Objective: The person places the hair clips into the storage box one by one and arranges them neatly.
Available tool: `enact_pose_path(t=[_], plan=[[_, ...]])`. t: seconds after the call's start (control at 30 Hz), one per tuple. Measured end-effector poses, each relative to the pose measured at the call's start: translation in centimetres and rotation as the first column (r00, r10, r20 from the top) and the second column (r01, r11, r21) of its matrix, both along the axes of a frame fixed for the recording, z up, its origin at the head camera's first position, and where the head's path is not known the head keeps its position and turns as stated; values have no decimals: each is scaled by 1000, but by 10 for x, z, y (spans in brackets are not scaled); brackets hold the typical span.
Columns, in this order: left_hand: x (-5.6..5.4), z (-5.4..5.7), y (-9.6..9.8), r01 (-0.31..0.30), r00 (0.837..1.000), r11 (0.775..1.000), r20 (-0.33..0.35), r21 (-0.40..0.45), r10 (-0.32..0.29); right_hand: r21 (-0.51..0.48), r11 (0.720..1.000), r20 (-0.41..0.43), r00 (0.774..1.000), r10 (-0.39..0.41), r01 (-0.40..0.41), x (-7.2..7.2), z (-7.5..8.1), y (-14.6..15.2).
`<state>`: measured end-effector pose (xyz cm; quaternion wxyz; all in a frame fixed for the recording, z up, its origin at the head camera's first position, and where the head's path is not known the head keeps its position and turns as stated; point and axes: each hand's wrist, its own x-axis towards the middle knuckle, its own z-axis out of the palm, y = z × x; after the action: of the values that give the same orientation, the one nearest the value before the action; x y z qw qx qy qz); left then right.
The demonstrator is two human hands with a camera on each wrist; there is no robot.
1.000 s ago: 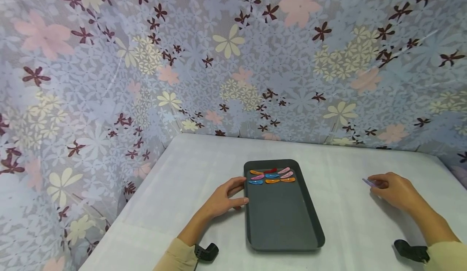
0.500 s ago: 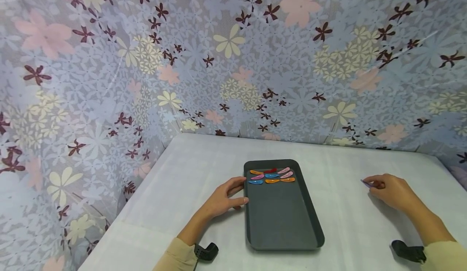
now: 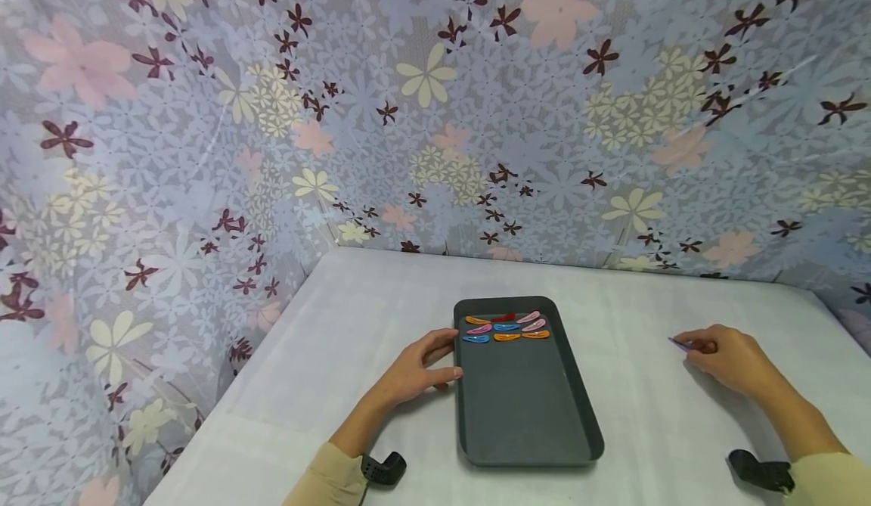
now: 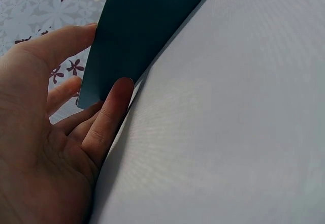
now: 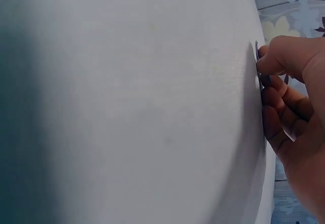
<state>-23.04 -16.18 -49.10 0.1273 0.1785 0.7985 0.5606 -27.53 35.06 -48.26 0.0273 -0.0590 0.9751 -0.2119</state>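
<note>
A dark grey tray (image 3: 524, 408) lies on the table, with several snap hair clips in orange, red, pink and blue (image 3: 506, 327) set in rows at its far end. Along the tray's left side rests my left hand (image 3: 416, 370), its fingers loosely bent and the tips touching the wall (image 4: 137, 26). To the right of the tray, my right hand (image 3: 729, 356) pinches a purple hair clip (image 3: 678, 345) between thumb and forefinger, low over the cloth. In the right wrist view only a thin edge of that clip (image 5: 257, 49) shows; the fingers hide the rest.
A white cloth (image 3: 646, 415) covers the table. Behind it and to the left hangs a floral curtain (image 3: 435, 113). Each wrist carries a black camera mount, such as the left one (image 3: 384, 470).
My right hand has shifted slightly left with the purple hair clip, whose tilt has changed a little. The left hand and the tray have stayed in place.
</note>
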Motion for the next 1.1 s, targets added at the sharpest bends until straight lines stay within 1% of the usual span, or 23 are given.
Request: enact_pose_path(t=[0.13, 0.27, 0.5, 0.7, 0.83, 0.93, 1.1], plan=[[0, -2, 0, 0, 1000, 1000, -16, -6, -1, 5, 1000, -11, 1000, 3, -3, 1, -3, 0], [-1, -3, -1, -3, 1000, 1000, -17, -11, 3, -3, 1000, -14, 1000, 8, -8, 2, -3, -3], [-1, -2, -1, 3, 1000, 1000, -8, -5, -3, -19, 998, -23, 998, 63, -63, 5, 1, -10], [0, 0, 0, 1, 1000, 1000, -9, 0, -1, -37, 996, 1, 997, 82, -82, 5, 4, -18], [-1, -3, 0, -1, 1000, 1000, -6, -1, 1, -46, 996, 16, 996, 82, -81, 4, 5, -23], [-2, -5, 0, 1, 1000, 1000, -3, 7, -1, -46, 995, 9, 996, 90, -90, 4, 6, -26], [-2, -4, 0, -5, 1000, 1000, 2, 0, 5, -46, 992, -35, 992, 118, -119, 5, 10, -30]])
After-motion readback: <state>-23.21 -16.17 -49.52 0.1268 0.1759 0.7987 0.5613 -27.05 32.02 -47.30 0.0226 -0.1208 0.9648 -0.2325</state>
